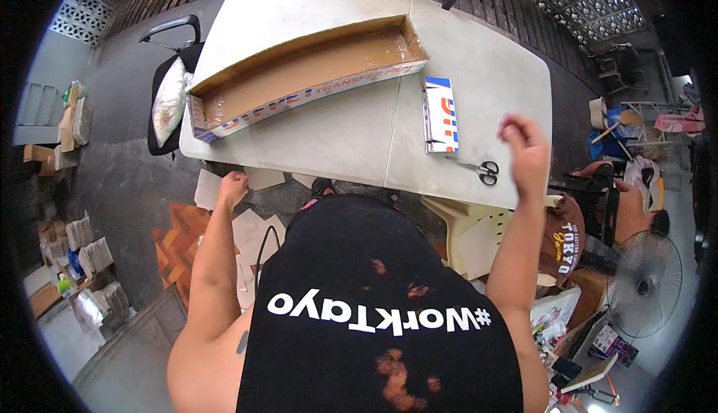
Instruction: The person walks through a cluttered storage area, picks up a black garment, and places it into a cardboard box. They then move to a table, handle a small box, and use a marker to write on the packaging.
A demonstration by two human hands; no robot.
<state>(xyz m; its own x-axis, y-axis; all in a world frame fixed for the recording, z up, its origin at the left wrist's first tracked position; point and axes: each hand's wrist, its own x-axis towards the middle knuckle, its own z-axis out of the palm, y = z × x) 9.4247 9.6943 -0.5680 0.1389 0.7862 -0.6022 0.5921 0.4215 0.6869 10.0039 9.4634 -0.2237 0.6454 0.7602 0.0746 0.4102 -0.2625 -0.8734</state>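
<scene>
Showing one long box [299,76], one scissors [479,168], two hands

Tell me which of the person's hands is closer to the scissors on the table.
Right. The right hand is raised just right of and slightly above the scissors, which lie near the table's front edge. The left hand hangs below the table's front-left edge, far to their left.

**Black sleeveless top, bare arms**

The person wears a black sleeveless shirt [374,301] that leaves both arms bare from the shoulder down. White block lettering runs across the chest, and rusty orange-brown blotches, like bleach marks, are scattered above and below it. The left hand [233,187] and right hand [526,144] are uncovered, with no gloves, rings or watch to be seen.
</scene>
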